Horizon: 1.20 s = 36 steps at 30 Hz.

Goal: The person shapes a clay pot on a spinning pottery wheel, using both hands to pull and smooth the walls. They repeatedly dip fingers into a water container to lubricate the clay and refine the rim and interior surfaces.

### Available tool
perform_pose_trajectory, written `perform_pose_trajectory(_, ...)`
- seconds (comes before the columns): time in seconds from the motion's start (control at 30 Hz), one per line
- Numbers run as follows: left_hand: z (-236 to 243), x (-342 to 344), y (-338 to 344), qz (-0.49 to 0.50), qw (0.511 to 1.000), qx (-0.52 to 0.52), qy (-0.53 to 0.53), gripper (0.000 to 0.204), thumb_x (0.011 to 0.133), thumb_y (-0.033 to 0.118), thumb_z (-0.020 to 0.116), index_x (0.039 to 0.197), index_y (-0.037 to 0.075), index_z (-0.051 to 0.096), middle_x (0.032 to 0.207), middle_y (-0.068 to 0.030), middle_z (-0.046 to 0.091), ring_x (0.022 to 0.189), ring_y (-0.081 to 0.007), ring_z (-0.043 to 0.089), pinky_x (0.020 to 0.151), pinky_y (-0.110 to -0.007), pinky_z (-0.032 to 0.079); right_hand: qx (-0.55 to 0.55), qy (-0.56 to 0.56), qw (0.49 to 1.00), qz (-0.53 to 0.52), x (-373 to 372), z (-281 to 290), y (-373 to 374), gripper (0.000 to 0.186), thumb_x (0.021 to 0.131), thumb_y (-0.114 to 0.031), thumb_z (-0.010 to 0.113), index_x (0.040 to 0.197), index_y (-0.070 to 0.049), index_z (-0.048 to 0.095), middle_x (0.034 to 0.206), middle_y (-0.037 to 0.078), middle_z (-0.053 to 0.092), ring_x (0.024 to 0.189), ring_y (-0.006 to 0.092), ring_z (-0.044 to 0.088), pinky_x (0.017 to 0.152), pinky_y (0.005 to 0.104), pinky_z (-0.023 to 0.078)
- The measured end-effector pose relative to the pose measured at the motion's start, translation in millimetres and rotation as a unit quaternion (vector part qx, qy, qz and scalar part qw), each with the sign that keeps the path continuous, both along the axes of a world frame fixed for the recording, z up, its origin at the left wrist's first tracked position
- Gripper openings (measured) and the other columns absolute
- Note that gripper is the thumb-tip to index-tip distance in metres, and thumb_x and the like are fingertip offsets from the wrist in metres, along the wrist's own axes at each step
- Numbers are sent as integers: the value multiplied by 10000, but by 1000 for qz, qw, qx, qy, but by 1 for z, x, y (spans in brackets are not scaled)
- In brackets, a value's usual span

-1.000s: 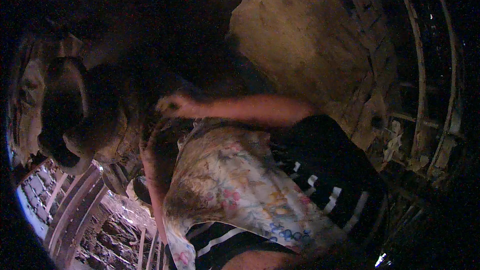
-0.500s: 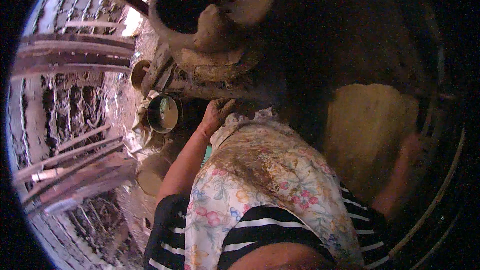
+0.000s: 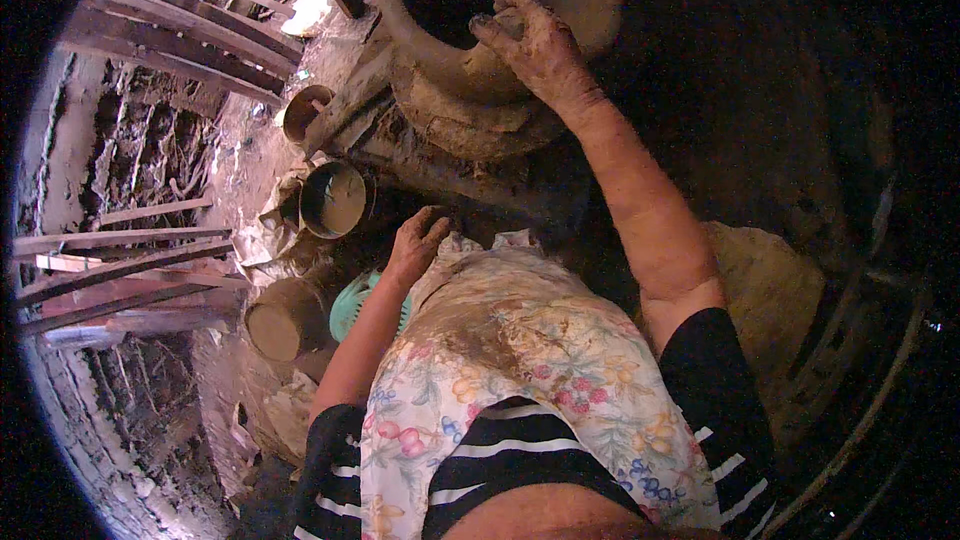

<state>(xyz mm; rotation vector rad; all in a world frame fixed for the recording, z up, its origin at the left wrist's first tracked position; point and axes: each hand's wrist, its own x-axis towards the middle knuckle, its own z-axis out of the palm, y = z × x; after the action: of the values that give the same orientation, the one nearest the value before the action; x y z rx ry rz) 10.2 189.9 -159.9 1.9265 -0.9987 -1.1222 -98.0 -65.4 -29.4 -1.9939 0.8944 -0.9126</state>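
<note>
My right hand (image 3: 520, 40) is raised to the mouth of a large clay-coloured vessel (image 3: 590, 10), its mud-caked fingers curled round something small that I cannot make out. The vessel has a dark hollow and rests on a rough base (image 3: 460, 130). My left hand (image 3: 420, 245) is low beside the bunched top edge of my stained floral apron (image 3: 520, 320), fingers bent and apart, nothing visible in them. Just left of it are a metal pot (image 3: 335, 200) with muddy contents and a green plastic basket (image 3: 355, 310).
A smaller container (image 3: 305, 115) and a mud-coated bucket (image 3: 280, 320) stand along the left among crumpled sacks (image 3: 265, 235). Wooden planks (image 3: 180, 35) and a rough ridged surface (image 3: 120, 120) fill the far left. A large yellowish slab (image 3: 760, 300) lies in shadow at right.
My view has swung round to the vessel and containers. My right arm has come up from the right side to the vessel's mouth. My left hand stays by the apron's edge.
</note>
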Motion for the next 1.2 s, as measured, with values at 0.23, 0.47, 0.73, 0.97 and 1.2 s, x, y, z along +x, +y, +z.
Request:
perform_pose_trajectory(0.23, -19, 2, 1, -37, 998, 4, 44, 382, 863, 230, 591, 1116, -52, 541, 993, -170, 640, 905, -241, 613, 780, -335, 480, -10, 41, 997, -68, 17, -2, 2, 414, 767, -343, 694, 1023, -42, 572, 869, 119, 647, 810, 206, 619, 756, 321, 485)
perform_pose_trajectory(0.47, 5, 11, -21, -56, 998, -19, 29, 385, 849, 222, 612, 1124, -42, 559, 1069, -177, 629, 955, -246, 613, 832, -323, 470, 95, 56, 994, 9, 20, 0, -23, 333, 796, -341, 653, 878, -21, 613, 752, 83, 632, 700, 161, 582, 663, 299, 464)
perform_pose_trajectory(0.73, -7, 11, -10, -54, 998, -27, -18, 329, 868, 224, 576, 1078, -30, 565, 1020, -184, 633, 907, -284, 616, 815, -346, 467, 32, 135, 990, 13, 25, 8, -25, 302, 837, -317, 563, 847, -24, 633, 760, 122, 636, 716, 170, 580, 689, 327, 463)
perform_pose_trajectory(0.97, 1, 17, -10, -2, 1000, 6, 7, 314, 874, 229, 566, 1053, -29, 576, 997, -167, 641, 878, -294, 619, 781, -358, 477, 31, -53, 987, 150, 14, -5, -43, 461, 884, -480, 471, 854, -61, 660, 821, 88, 648, 756, 180, 591, 788, 304, 442)
perform_pose_trajectory(1.2, -9, 14, -24, 144, 986, -66, 53, 432, 919, 304, 482, 1226, -1, 483, 1178, -177, 553, 1090, -296, 525, 918, -359, 405, 189, -18, 979, 81, 33, -13, -42, 512, 898, -500, 441, 842, -42, 663, 828, 79, 649, 780, 176, 592, 794, 290, 437)
